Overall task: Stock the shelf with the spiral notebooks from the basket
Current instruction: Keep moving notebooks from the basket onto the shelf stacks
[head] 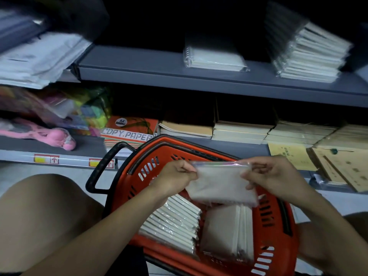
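A white spiral notebook (221, 185) in clear plastic wrap hangs over the red basket (278, 232), held by both hands. My left hand (175, 176) pinches its top left corner and my right hand (272, 174) grips its top right edge. The spiral binding runs along its lower edge. Inside the basket lie more wrapped notebooks: a fanned row (173, 224) on the left and a stack (229, 230) on the right. On the grey shelf (139, 66) above rest a short pile of the same notebooks (215, 54) and a taller leaning pile (306, 50).
White paper packs (37, 56) fill the upper shelf's left side. The lower shelf holds a pink toy (59, 137), coloured bags (87, 110), an orange copy paper ream (129, 130) and tan exercise books (239, 130). Brown envelopes (338, 168) lean at right. My knee (39, 214) is at left.
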`<state>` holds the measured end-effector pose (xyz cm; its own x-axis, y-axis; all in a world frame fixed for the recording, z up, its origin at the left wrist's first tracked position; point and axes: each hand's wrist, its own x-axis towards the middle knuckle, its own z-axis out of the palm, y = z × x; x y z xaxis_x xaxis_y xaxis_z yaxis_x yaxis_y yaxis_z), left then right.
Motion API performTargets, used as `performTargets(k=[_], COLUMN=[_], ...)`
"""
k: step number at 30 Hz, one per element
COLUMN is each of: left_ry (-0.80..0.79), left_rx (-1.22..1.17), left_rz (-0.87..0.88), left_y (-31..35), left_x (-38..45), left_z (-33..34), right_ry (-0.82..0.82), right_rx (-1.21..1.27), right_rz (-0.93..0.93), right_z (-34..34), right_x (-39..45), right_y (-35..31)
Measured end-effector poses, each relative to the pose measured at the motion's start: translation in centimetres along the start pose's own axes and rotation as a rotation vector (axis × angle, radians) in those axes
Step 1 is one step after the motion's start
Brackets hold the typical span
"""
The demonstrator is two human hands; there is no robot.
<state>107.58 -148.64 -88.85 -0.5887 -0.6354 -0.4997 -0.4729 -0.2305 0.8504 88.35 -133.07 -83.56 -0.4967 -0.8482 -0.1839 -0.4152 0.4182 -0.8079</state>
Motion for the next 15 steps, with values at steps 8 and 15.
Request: performTargets(k=[8,15], left_ry=[0.232,-0.031], left_rx=[-0.021,-0.336], left_rz=[0.164,0.279], left_y=[0.8,2.9], left_x=[-1.2,-2.6], left_z=[-0.9,0.1], right_ry=[0.277,0.398], right_rx=[0.488,1.216], right_rz=[-0.082,-0.032], right_z=[-3.7,-2.2], right_x=[-2.6,-1.3], right_y=[-2.4,-4.2])
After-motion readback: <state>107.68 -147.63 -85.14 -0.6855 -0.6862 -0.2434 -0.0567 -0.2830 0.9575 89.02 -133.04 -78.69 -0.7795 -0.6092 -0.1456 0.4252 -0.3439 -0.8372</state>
